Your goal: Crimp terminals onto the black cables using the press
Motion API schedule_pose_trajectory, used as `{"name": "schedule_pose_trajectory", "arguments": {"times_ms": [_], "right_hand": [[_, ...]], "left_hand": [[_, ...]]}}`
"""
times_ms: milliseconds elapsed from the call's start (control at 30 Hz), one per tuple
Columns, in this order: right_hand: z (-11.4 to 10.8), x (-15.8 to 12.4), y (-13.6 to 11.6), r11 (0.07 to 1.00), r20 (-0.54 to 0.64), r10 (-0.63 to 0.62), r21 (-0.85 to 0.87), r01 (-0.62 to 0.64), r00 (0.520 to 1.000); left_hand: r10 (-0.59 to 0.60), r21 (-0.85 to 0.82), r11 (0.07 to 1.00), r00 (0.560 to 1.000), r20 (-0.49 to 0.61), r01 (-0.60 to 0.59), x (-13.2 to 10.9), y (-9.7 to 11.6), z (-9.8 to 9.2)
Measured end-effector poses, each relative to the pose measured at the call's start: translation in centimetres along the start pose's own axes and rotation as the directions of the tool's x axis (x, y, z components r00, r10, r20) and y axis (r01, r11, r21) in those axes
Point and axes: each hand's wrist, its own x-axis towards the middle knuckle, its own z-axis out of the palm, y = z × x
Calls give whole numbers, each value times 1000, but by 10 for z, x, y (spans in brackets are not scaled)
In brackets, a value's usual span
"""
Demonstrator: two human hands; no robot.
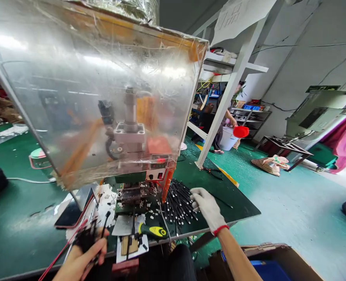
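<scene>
My left hand (83, 259), bare, sits at the lower left and grips a bunch of black wires (86, 238), with a long red wire (61, 251) running down to the left from it. My right hand (208, 207) wears a white glove with a red cuff band. It rests at the edge of a loose pile of black cables with white-marked ends (178, 203), lying on a green mat (234, 207). Left of that pile stands a crimping press (130, 128) inside a clear plastic cover (73, 97).
A yellow-and-black screwdriver (152, 231) lies near the press, beside a phone (70, 212). A cardboard box (281, 253) sits at lower right. Beyond the bench, a person (224, 125) holds a red scoop (240, 131) above a white bucket (228, 139), by white shelving (228, 97).
</scene>
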Motion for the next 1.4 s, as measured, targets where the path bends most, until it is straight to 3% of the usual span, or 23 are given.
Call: {"name": "schedule_pose_trajectory", "arguments": {"times_ms": [67, 133, 200, 267, 467, 633, 700, 767, 833, 933, 1033, 1133, 1267, 1400], "right_hand": [[20, 5, 1, 902, 131, -20, -425, 74, 991], [39, 11, -2, 701, 205, -29, -694, 166, 978], [50, 19, -5, 581, 240, -17, -788, 205, 971], [53, 25, -6, 561, 255, -9, -799, 215, 967], [51, 27, -3, 594, 243, -20, -777, 207, 970], [49, 22, -7, 687, 208, -28, -706, 170, 978], [44, 16, -9, 827, 177, -16, -550, 112, 984], [38, 4, -11, 972, 154, 3, -232, 34, 988], [32, -16, -14, 995, 172, 16, 91, -32, 985], [34, -57, -21, 970, 292, 8, 229, -78, 956], [58, -95, -31, 986, 461, 5, 145, -80, 888], [98, -111, -39, 997, 572, 26, 40, -59, 820], [145, -100, -42, 996, 581, 82, -25, -83, 809], [168, -85, -37, 984, 593, 125, 28, -176, 795]], "left_hand": [[14, -49, 999, 1000, 21, -13, 7, 5, 35], [50, -36, 998, 996, 79, -48, 16, 7, 64], [76, -4, 997, 989, 127, -76, 24, 8, 81], [86, 17, 996, 985, 146, -89, 28, 7, 86], [68, 38, 996, 976, 205, -77, 16, 4, 65], [147, 93, 982, 973, 180, -165, 3, 1, 40], [173, 111, 976, 975, 141, -189, 0, 1, 32], [192, 121, 971, 976, 105, -204, -2, 3, 26], [190, 110, 974, 978, 91, -199, -5, 4, 22], [137, 69, 988, 988, 74, -142, -11, 6, 20], [52, 25, 998, 999, -2, -52, -18, 8, 23], [13, -51, 999, 998, -59, -16, -23, 6, 25], [0, -112, 994, 995, -100, -11, -22, -2, 22], [-34, -148, 989, 990, -139, 13, -22, -8, 14]]}}
